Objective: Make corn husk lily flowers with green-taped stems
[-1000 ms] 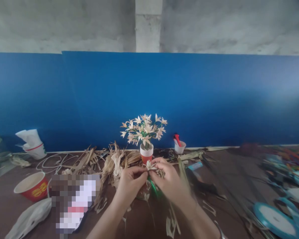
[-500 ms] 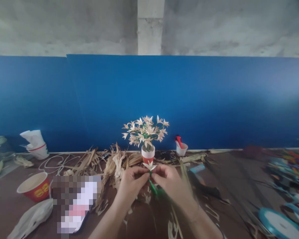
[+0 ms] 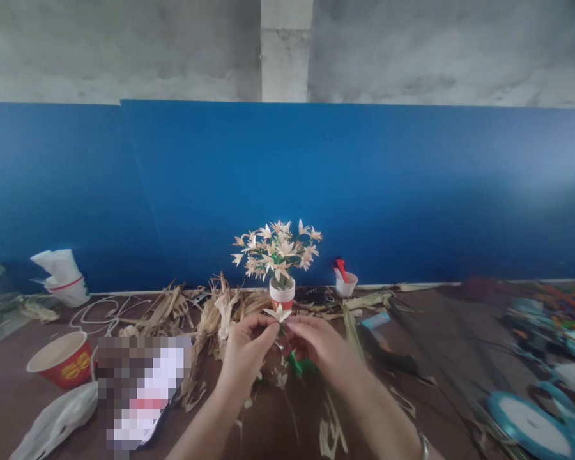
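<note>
Between my two hands, low in the middle of the view, is a small cream flower with pointed petals, held upright. My left hand pinches it just beneath the petals. From the right, my right hand closes its fingers at the same short stem, by a strip of green tape that hangs below. Its fingertips are partly hidden. Right behind the flower stands a white and red pot holding a bunch of similar cream flowers on green stems.
Dried corn husks lie left of the pot. A red paper bowl, a blurred-out phone-like object and a white plastic bag are at left. At right are a blue ribbon roll and a white cup with a red-handled tool.
My right-hand fingers have shifted from a pinch at the stem to being more curled around it. The flower has tipped more open toward me and moved slightly left and up.
</note>
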The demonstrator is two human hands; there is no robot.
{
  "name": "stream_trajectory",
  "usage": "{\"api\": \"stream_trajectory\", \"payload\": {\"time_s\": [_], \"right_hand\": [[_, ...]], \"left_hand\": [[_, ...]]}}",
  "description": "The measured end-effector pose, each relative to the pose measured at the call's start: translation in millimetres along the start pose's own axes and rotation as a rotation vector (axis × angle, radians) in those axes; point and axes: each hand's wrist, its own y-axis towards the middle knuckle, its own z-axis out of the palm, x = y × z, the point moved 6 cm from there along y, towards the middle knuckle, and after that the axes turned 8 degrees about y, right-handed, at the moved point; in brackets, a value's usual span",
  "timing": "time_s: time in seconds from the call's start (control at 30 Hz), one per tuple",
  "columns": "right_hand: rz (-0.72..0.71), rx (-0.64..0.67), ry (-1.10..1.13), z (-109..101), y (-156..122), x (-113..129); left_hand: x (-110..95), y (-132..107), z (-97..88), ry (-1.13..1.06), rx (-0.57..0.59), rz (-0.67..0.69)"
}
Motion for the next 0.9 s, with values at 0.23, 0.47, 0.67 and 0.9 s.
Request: {"api": "stream_trajectory", "payload": {"time_s": [0.23,0.47,0.67,0.9], "right_hand": [[0.451,0.353,0.536,18,-3,-32],[0.507,0.344,0.696,24,-10,-30],[0.349,0.230,0.653,18,0,-31],[-0.122,-0.092,0.247,5,6,-13]], "left_hand": [[1,-6,14.3,-0.292,0.271,-0.082],[7,-3,8.6,-0.302,0.251,-0.063],[8,-1,8.6,-0.246,0.187,-0.016],[3,-1,5.3,-0.226,0.012,0.087]]}}
